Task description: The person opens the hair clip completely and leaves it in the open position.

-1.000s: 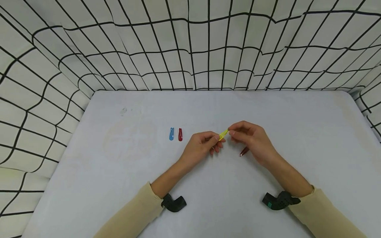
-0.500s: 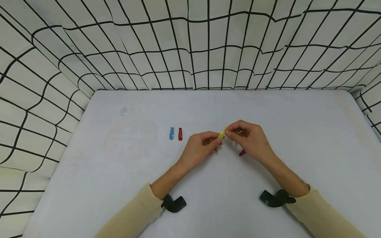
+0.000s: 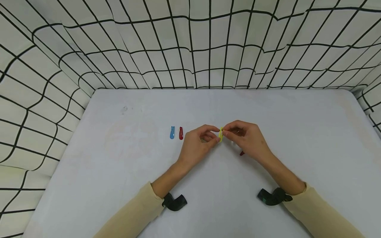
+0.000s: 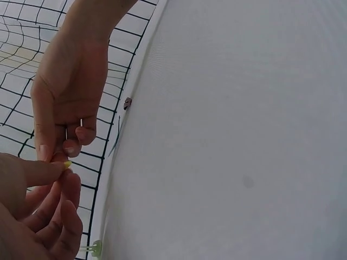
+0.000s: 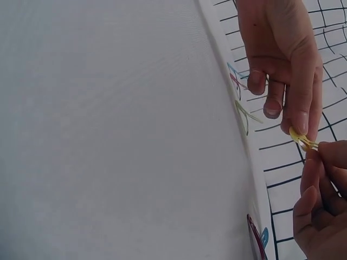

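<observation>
Between my two hands, above the table, is a yellow snap hair clip (image 3: 221, 135). My left hand (image 3: 196, 142) pinches its broad end, the thumb on the lower part in the head view. From the other side my right hand (image 3: 247, 137) pinches the narrow end with thumb and forefinger. The right wrist view shows the clip's (image 5: 299, 137) split frame between both sets of fingertips. Only a small yellow piece (image 4: 67, 164) shows past the left thumb in the left wrist view. A dark red hair clip (image 3: 242, 153) lies partly hidden below my right hand.
On the white table (image 3: 134, 191), a blue hair clip (image 3: 172, 132) and a red one (image 3: 181, 133) lie side by side left of my hands. The right wrist view also shows a green clip (image 5: 245, 116) near them. A black-grid white wall (image 3: 190, 43) surrounds the table.
The yellow clip has turned from slanting to nearly upright and shifted slightly left. My right hand moved left with it, and my left forefinger now reaches toward the clip's top. The clips on the table stay put.
</observation>
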The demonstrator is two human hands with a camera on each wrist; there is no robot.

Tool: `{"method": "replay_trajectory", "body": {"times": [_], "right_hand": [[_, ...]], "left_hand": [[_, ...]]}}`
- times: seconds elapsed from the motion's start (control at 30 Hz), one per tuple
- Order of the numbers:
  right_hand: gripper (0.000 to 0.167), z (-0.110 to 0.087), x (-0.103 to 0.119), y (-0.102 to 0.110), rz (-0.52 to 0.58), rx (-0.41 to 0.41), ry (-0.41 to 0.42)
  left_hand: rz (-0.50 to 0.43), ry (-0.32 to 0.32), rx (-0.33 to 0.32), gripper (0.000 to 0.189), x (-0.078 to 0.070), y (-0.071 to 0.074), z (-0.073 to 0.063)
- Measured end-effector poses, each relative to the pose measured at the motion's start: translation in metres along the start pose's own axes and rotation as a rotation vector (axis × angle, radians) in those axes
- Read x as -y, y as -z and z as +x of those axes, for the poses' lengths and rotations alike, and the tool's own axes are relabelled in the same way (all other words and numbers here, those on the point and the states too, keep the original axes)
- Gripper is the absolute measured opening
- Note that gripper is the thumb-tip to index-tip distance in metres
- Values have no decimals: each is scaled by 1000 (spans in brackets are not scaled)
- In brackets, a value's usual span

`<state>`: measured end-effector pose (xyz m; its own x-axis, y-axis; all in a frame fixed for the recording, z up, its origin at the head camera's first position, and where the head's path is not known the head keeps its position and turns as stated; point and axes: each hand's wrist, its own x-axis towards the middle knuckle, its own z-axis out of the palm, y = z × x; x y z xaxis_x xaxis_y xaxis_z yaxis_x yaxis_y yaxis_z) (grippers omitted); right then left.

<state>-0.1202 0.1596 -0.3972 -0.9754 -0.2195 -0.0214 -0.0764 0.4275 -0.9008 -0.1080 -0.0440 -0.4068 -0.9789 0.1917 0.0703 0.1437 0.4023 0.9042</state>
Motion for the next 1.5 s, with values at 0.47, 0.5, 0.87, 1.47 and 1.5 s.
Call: {"method": "replay_trajectory", "body": {"times": [0.47, 0.5, 0.87, 1.47, 1.5], "right_hand": [[12, 10, -3, -16, 0, 28, -15], [12, 11, -3, -16, -1, 30, -20], [9, 20, 0, -21, -10, 64, -56], [7, 30, 3, -27, -147, 107, -51], [7, 31, 3, -27, -151, 108, -52]], "left_hand": [[322, 35, -48, 24, 0, 5, -6], [343, 34, -45, 23, 0, 5, -6], [457, 62, 5, 22, -1, 6, -11], [523, 125, 125, 33, -5, 10, -14], [523, 126, 130, 33, -5, 10, -15]]}}
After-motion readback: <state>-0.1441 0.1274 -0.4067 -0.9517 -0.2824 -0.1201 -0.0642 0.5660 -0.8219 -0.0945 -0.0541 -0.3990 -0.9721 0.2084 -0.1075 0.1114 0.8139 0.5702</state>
